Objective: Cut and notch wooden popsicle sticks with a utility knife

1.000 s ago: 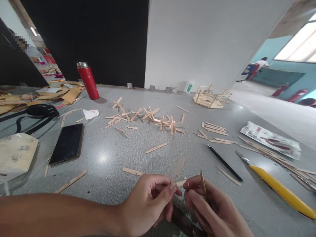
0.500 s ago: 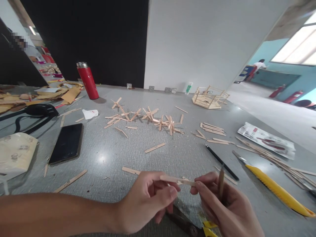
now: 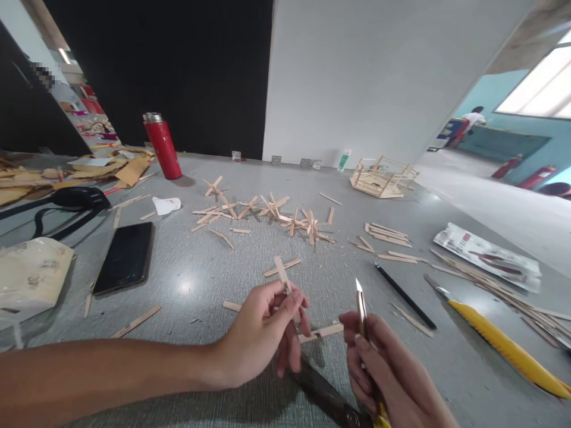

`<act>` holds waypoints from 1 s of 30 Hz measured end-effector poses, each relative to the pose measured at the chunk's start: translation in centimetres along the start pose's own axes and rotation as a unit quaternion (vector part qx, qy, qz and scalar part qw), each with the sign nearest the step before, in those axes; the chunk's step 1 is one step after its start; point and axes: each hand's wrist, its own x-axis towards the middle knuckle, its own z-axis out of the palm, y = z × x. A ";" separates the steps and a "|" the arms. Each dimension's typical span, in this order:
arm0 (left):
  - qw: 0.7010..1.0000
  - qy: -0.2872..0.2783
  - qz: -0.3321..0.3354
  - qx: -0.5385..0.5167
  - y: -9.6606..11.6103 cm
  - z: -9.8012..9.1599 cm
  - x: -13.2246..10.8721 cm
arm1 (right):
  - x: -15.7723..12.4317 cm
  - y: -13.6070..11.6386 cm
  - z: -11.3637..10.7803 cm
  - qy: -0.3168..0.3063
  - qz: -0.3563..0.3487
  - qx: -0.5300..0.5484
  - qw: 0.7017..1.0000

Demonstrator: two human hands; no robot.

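My left hand (image 3: 263, 324) is closed on a small wooden craft stick (image 3: 282, 271), pinched between thumb and fingers and pointing up and away. A craft knife (image 3: 362, 309) with a pointed blade stands upright in my right hand (image 3: 392, 368), whose fingers wrap its handle. Between the hands a notched craft stick (image 3: 328, 331) lies on the table. Dark pliers or shears with yellow grips (image 3: 328, 392) lie below, partly hidden by my right hand. Another notched stick (image 3: 283, 267) lies just beyond my left hand.
Stick pieces (image 3: 272, 208) are heaped mid-table. A black pen (image 3: 404, 295) and a yellow-handled saw (image 3: 504, 339) lie right. A stick frame (image 3: 379, 178) stands at the back. On the left are a phone (image 3: 125, 257), a red flask (image 3: 163, 147) and a tissue pack (image 3: 35, 276).
My right hand has let go of the stick and turned the knife blade upward. My left hand has tilted the stick from level to pointing away. The view has shifted slightly.
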 end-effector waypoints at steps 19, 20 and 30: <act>0.904 0.000 0.128 0.407 0.1 -2.4 1.7 | 1.3 3.0 -0.8 0.009 -0.253 -0.247 0.936; 0.904 0.002 0.129 0.408 0.0 -2.4 1.6 | 1.2 2.8 -0.8 0.011 -0.246 -0.246 0.937; 0.890 -0.005 0.125 0.438 -0.7 -2.6 1.6 | 0.9 2.3 -0.3 -0.011 -0.204 -0.210 0.956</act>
